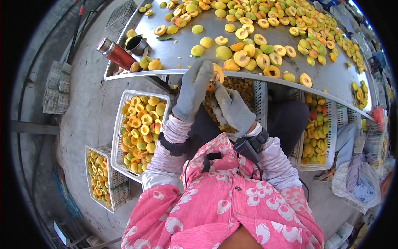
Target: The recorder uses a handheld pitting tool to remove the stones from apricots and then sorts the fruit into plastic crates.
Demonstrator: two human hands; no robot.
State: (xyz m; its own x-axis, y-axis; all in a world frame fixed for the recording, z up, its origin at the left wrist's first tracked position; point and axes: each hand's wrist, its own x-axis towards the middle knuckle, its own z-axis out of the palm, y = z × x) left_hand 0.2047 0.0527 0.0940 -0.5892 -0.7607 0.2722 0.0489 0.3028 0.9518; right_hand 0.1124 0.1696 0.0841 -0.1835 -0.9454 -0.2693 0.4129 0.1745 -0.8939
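Observation:
My left hand [196,88], in a grey glove, holds a halved yellow stone fruit [219,72] at the table's front rim. My right hand [233,107], gloved too, has its fingertips up against the underside of that fruit. Something small and shiny shows between the hands, too blurred to name; whether my right fingers grip it is hidden. Below them is a plastic crate [261,102] with many brown-orange pits or scraps. Beyond the rim, whole and halved fruit [241,58] lie on the metal table [199,40], some halves with stones in.
A red thermos [116,54] and a metal cup [136,45] stand at the table's left corner. Crates of pitted halves [140,127] [99,177] sit on the floor at left. At right are another fruit crate [315,133] and a plastic bag [357,186].

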